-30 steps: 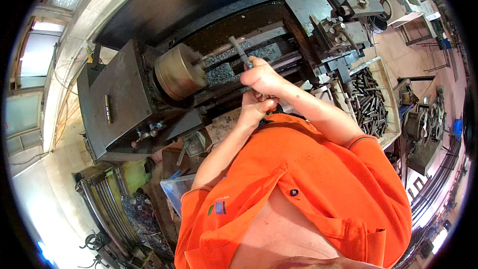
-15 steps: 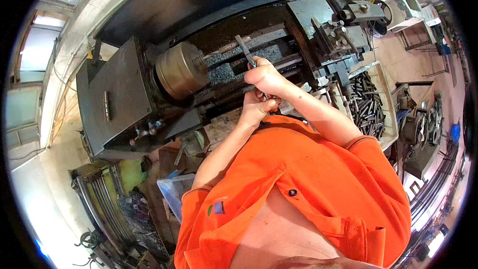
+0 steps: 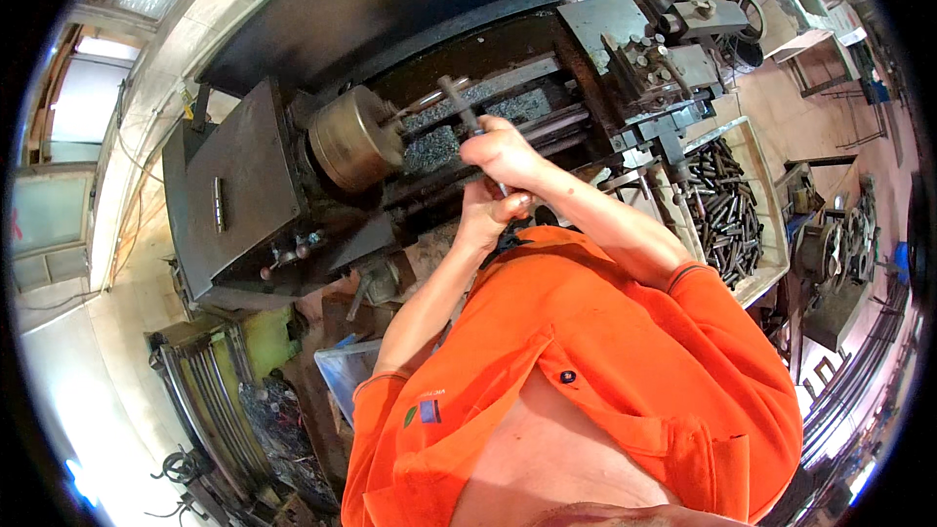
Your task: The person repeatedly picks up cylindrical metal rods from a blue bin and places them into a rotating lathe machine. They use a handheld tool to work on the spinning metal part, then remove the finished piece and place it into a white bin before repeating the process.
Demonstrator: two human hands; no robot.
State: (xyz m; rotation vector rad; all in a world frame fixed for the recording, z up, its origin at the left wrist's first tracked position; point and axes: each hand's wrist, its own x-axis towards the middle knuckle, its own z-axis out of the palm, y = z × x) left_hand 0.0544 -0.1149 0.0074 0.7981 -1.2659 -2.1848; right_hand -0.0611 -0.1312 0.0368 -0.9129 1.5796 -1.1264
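My right hand (image 3: 501, 153) is closed around a flat grey metal bar (image 3: 459, 102), file-like in shape. Its far end sticks out past my fist and is smeared by motion. Just below and nearer my body, my left hand (image 3: 485, 215) is also closed, with the thumb uppermost. What sits inside that fist is mostly hidden. Both hands are in front of a lathe, to the right of its round brass-coloured chuck (image 3: 353, 141). Beyond the bar, a thin shiny rod (image 3: 429, 103) lies in line with the chuck.
Metal chips (image 3: 439, 148) cover the lathe bed under the bar. The tool carriage (image 3: 644, 68) stands to the right, the grey headstock (image 3: 239, 195) to the left. A tray (image 3: 773, 205) full of short metal pieces is at my right. A dark splash guard (image 3: 410, 10) rises behind.
Both hands have shifted slightly left. The bar's far end has swung left and a little nearer, toward the chuck side, and is now blurred. Both hands stay closed.
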